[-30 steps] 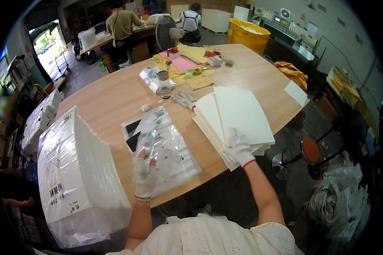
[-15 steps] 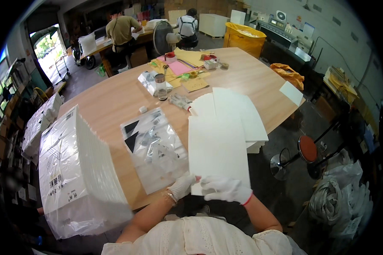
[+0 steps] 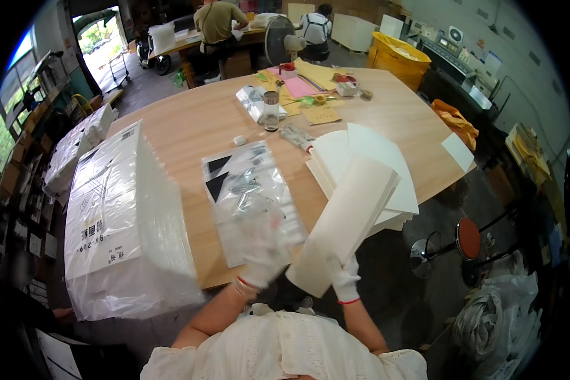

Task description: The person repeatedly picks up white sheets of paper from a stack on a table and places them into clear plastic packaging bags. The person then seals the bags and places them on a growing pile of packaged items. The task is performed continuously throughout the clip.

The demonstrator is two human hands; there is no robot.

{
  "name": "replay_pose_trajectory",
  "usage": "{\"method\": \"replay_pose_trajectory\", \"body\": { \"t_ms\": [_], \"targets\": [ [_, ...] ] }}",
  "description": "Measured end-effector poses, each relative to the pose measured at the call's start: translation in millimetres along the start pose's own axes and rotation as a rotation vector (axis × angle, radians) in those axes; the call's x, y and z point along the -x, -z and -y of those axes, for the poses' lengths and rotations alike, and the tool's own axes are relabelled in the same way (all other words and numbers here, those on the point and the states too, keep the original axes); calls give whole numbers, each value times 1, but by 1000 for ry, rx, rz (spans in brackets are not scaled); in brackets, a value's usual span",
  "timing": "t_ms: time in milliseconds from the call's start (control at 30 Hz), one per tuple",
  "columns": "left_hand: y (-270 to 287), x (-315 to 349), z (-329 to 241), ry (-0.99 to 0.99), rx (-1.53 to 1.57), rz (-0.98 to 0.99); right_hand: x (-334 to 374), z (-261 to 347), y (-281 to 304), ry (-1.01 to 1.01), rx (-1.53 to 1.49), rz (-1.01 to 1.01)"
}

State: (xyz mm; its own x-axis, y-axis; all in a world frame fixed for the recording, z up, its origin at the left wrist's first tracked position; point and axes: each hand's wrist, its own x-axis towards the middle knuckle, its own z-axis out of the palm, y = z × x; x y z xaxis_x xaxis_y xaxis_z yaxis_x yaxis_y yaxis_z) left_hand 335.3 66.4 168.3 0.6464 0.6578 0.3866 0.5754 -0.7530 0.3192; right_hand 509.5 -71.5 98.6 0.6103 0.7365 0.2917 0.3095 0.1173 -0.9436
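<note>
Head-height view, downward (wide fisheye)

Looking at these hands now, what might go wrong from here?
The right hand alone seems to hold the tilted white sheets, near end past the table edge, so they might slip off.
The blurred left hand, over the clear plastic bags, could nudge them askew.
A corner of the fanned stack seems to overhang too; a bump may shift it.

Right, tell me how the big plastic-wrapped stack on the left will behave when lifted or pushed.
The plastic-wrapped stack is probably heavy, since many layers show packed along its side. Its glossy, wrinkled surface may make it slippery. It looks unlikely to roll, given its broad, blocky shape.
</note>
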Motion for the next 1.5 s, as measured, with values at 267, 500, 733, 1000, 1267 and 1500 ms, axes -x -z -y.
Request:
{"method": "replay_pose_trajectory", "body": {
  "t_ms": [267, 500, 733, 1000, 1267, 1500],
  "targets": [
    [-7, -57, 74, 354, 1253, 165, -1, 42, 22, -19, 658, 519],
    [-73, -19, 30, 177, 458, 164, -75, -35, -49, -243, 780, 303],
    [-160, 37, 158, 75, 376, -338, -153, -87, -110, -393, 1018, 542],
    [-87, 80, 123, 719, 339, -153, -85, -74, -53, -283, 834, 753],
    [-16, 182, 66, 401, 769, 346, 44, 25, 11, -40, 794, 901],
    [4, 153, 64, 909, 942, 126, 40, -12, 37, -181, 626, 944]
  ]
}}
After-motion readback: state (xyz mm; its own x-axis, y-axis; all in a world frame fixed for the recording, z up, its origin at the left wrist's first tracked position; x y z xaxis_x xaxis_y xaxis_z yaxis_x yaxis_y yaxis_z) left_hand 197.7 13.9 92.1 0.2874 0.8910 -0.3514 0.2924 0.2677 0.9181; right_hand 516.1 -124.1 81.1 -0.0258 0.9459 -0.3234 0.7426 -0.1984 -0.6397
